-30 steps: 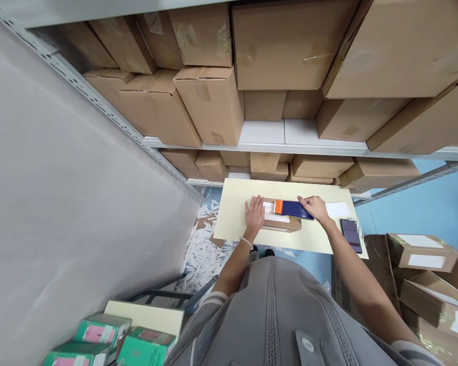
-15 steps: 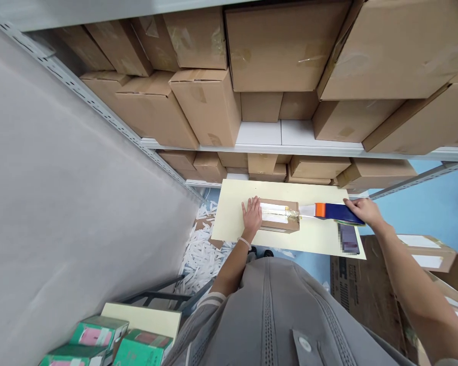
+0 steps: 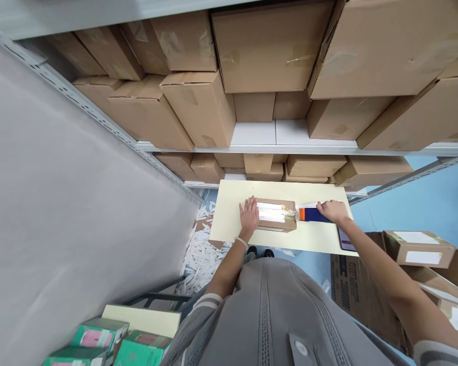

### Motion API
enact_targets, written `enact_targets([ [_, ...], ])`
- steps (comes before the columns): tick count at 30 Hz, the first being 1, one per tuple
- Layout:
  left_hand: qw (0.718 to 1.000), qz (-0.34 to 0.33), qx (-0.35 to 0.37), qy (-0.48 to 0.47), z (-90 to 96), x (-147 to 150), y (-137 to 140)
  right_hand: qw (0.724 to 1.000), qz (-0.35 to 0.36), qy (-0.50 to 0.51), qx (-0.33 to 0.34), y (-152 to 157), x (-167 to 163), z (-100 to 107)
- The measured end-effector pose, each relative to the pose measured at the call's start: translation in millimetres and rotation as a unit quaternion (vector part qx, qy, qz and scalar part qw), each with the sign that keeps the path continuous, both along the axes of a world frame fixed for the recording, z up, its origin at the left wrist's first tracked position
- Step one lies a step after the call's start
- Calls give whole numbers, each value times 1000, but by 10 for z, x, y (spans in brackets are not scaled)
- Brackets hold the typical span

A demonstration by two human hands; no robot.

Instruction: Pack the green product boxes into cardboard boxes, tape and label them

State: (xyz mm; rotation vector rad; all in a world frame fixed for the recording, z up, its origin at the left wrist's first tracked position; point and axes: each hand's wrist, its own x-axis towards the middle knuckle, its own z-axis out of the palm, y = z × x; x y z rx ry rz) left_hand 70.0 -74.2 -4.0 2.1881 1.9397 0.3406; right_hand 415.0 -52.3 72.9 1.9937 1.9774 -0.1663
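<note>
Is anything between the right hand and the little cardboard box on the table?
Yes: the blue tape dispenser, gripped in the right hand, lies between that hand and the right end of the cardboard box. Nothing visible separates the left hand from the box.

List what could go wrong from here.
The phone lies near the table's edge, close to the right hand, so a careless sweep might knock it off. The left hand presses only one end of the carton, so a bump from the blue-and-orange tool at the other end could twist it.
</note>
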Motion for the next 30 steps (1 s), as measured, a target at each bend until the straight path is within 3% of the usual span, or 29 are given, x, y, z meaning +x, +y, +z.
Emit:
enact_targets([
  [6, 998, -3, 0, -62, -54, -6, -15, 999, -38, 16, 17, 160, -439, -29],
  [12, 981, -14, -11, -194, -63, -27, 34, 994, -98, 38, 25, 119, -413, -78],
  [15, 939, 15, -48, -341, -94, -175, 30, 990, -131, 48, 32, 11, -342, -171],
  [19, 830, 142, -126, -525, -284, -468, -274, 981, -175, 75, 35, -157, -229, -325],
  [20, 810, 141, -154, -549, -353, -524, -388, 978, -188, 85, 35, -196, -203, -363],
  [23, 785, 120, -205, -572, -528, -605, -675, 965, -229, 122, 34, -288, -143, -455],
  [25, 792, 120, -205, -562, -564, -601, -757, 950, -268, 158, 33, -316, -123, -490],
  [30, 882, 148, -148, -422, -361, -592, -653, 920, -327, 212, 28, -220, -193, -522],
])
